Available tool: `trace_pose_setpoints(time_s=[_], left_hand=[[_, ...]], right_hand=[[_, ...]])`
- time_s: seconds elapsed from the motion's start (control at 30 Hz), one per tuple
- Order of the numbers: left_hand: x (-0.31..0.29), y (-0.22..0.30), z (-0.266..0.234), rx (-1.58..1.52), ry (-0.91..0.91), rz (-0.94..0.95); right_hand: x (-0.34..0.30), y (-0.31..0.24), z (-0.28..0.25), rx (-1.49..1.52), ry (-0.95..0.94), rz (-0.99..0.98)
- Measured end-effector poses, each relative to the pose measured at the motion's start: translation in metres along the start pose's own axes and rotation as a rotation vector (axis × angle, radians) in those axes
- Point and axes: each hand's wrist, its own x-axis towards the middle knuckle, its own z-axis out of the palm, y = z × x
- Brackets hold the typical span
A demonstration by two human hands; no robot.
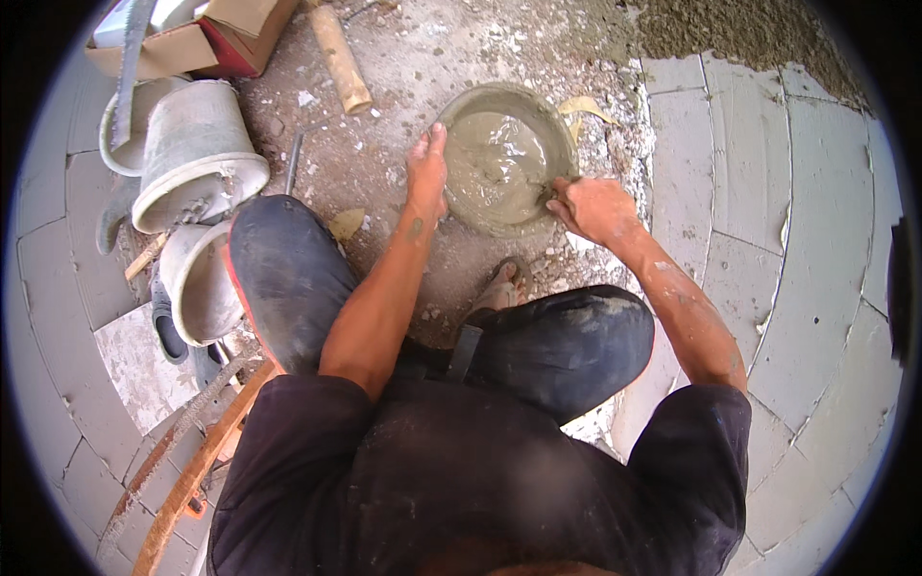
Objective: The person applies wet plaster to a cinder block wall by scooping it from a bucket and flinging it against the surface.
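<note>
Shirt [423, 461] dark, near-black, short-sleeved, faintly speckled. Trousers [576, 350] also dark; pale dried smears over the right knee, dusty film on the left, thin red-orange piping along the outer edges. Forearms [687, 298] bare, splotched grey. Hands [602, 209] ungloved. Dark open sandal [521, 274] on one foot.

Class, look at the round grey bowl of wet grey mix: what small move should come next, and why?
Probably one gentle stir with the right hand, the left hand steadying the round grey bowl: the hands are at opposite sides of it, and the wet, glossy grey mix inside looks ridged near its middle.
</note>
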Motion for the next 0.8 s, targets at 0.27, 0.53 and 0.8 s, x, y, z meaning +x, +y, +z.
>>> trace_pose_setpoints(time_s=[0.27,0.53,0.8], left_hand=[[-0.013,-0.007,0.022,0.103,0.057,0.010],[-0.020,-0.001,0.036,0.002,0.188,0.057],[-0.022,-0.012,0.030,0.234,0.175,0.098]], right_hand=[[0.013,0.037,-0.014,-0.126,0.219,0.261],[0.026,0.027,-0.002,-0.020,-0.152,-0.013],[0.008,0.023,0.050,0.923,-0.356,0.119]])
